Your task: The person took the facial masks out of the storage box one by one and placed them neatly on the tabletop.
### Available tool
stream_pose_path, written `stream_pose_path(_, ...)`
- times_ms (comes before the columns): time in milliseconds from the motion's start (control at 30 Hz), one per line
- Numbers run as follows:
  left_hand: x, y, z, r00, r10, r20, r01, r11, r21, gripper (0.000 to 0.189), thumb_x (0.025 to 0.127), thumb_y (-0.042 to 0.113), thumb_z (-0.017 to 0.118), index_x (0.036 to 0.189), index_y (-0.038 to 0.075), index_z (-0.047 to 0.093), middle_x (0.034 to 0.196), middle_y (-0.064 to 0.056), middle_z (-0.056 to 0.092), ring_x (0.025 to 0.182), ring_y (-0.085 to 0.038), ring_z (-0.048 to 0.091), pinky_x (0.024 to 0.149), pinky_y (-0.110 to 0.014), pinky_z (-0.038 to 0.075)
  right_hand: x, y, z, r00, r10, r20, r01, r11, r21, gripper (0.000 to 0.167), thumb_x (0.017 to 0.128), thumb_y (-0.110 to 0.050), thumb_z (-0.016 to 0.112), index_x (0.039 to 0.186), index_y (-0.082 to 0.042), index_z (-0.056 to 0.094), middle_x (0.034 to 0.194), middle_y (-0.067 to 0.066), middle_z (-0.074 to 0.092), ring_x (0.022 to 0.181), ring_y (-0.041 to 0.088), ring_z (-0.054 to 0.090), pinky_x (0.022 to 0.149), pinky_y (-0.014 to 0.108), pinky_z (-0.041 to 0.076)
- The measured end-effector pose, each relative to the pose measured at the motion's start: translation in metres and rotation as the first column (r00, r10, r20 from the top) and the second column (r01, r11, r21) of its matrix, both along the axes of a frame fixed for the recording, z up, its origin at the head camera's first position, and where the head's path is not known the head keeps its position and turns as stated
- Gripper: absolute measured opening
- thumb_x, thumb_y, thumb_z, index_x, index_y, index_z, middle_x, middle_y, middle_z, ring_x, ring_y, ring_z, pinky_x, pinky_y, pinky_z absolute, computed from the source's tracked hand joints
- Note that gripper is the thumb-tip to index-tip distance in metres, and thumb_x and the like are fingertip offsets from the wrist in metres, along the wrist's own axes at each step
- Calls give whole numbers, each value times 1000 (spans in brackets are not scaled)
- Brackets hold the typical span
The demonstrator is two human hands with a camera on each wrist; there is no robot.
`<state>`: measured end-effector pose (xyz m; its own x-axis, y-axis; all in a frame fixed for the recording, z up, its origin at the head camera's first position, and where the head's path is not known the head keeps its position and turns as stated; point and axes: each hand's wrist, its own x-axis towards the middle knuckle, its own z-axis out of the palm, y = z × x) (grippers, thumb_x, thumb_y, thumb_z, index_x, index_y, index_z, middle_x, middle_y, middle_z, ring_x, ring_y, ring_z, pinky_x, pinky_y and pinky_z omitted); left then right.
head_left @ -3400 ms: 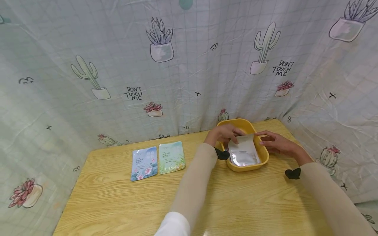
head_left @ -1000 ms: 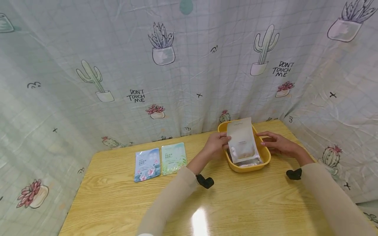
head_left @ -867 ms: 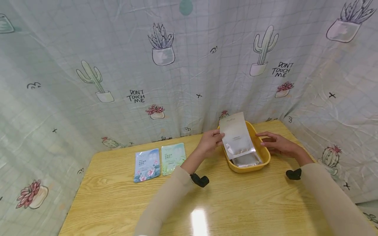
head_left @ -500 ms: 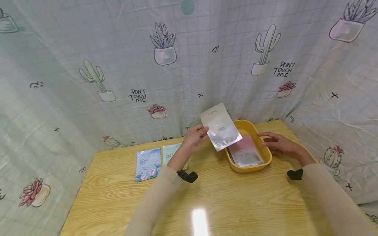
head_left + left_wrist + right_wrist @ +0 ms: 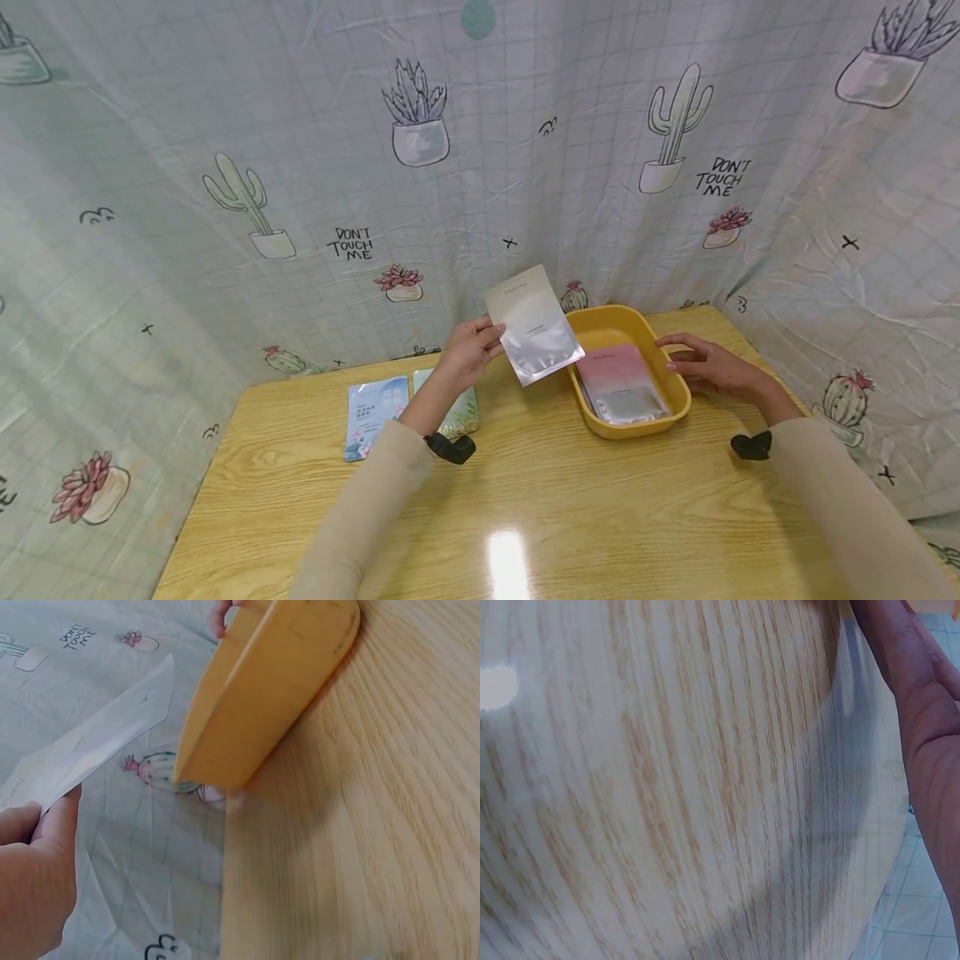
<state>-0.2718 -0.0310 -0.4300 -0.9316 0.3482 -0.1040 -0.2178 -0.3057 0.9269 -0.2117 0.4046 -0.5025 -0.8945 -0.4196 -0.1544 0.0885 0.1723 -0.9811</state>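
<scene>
Status: two sachets out on the light wood-grain table (image 5: 585, 508), one in hand, at least one still in the container.

Out: blue flower-print foil sachet (image 5: 375, 404) and green leaf-print foil sachet (image 5: 463, 410), lying side by side toward the table's back-left corner. Left sleeve and forearm partly cover both.

In hand: beige-to-silver foil sachet (image 5: 534, 327), tilted, in the air near the table's back edge, left of the container. Left hand (image 5: 467, 354) pinches its left edge between thumb and fingers. Left wrist view shows it well apart from the tabletop. Not put down yet.

Left over: pink-to-silver foil sachet (image 5: 622, 382), flat in the yellow rounded plastic basket (image 5: 633, 432) near the table's back-right corner. Darker edge peeks out under it, so I'd guess more below; can't count them.

Right hand (image 5: 703, 365): thumb and forefinger spread, tips at the basket's right rim, no pinch visible. Looks like it's steadying the basket. Right wrist view cuts off the fingertips.

My read: roughly mid-job, depending on what's under the pink one.
</scene>
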Motion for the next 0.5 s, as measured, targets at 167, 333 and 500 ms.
stream_pose_path(167,0,-10,-1,1000,-1,6,1,999,-33,40,105,-4,49,144,-11,47,130,-25,60,106,-19,70,93,-31,57,0,1,-1,1000,4,-4,-4,1000,3,49,108,-11,52,154,-5,35,140,6,52,116,11,64,91,37,59)
stream_pose_path(333,1,-18,-5,1000,-11,4,11,998,-57,38,105,-4,50,142,-11,50,120,-19,64,101,-17,71,94,-34,57,1,2,-1,1000,7,-21,-7,1000,21,51,108,-13,51,156,-6,35,147,11,44,118,8,62,93,33,58)
stream_pose_path(500,2,-24,-11,1000,-19,-3,19,998,-66,37,105,-4,49,141,-11,51,119,-18,64,103,-19,70,91,-33,58,1,2,-2,1000,4,-21,-3,999,33,52,108,-15,52,156,-6,34,147,11,43,118,7,62,94,32,57)
